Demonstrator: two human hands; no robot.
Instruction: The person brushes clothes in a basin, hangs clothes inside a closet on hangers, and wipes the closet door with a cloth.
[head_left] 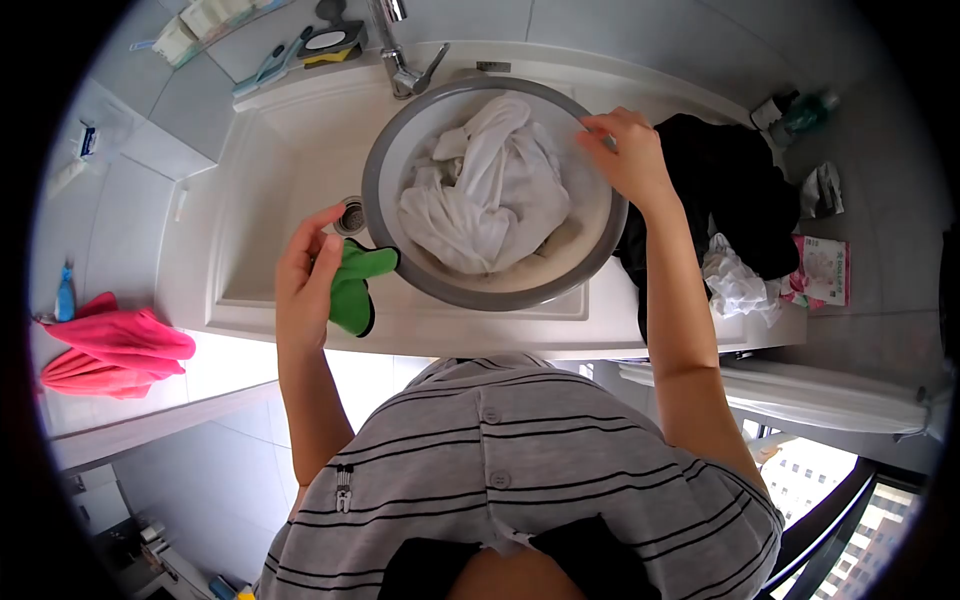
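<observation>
A round basin with a grey rim [470, 299] stands in the white sink [265, 200]. White wet cloth [490, 190] lies bunched in its water. At the basin's left, my left hand [308, 275] holds a green cloth [352, 290] with dark edging, which hangs beside the rim. My right hand [625, 150] is over the basin's upper right rim, its fingers bent and drawn together. Whether anything small is between those fingers is hidden.
Dark clothes [715, 180] are piled right of the basin, with crumpled white plastic [738, 280] and a pink box [825, 270] nearby. The faucet [405, 70] rises behind the basin. A pink cloth [120, 345] hangs at the far left.
</observation>
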